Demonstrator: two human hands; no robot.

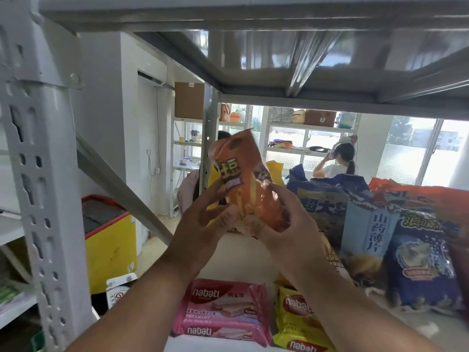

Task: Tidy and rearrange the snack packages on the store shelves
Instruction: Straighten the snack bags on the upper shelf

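Orange snack bag (243, 179), clasped between left hand (203, 224), right hand (284, 224)

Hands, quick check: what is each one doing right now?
Left hand: closed on the lower left of the orange snack bag.
Right hand: closed on the same bag's lower right.

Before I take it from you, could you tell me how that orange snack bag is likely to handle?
The orange snack bag is probably light and floppy: both hands, left hand and right hand, hold only its lower end and the film crinkles. Its glossy surface may be slippery. The contents are likely fragile if squeezed.
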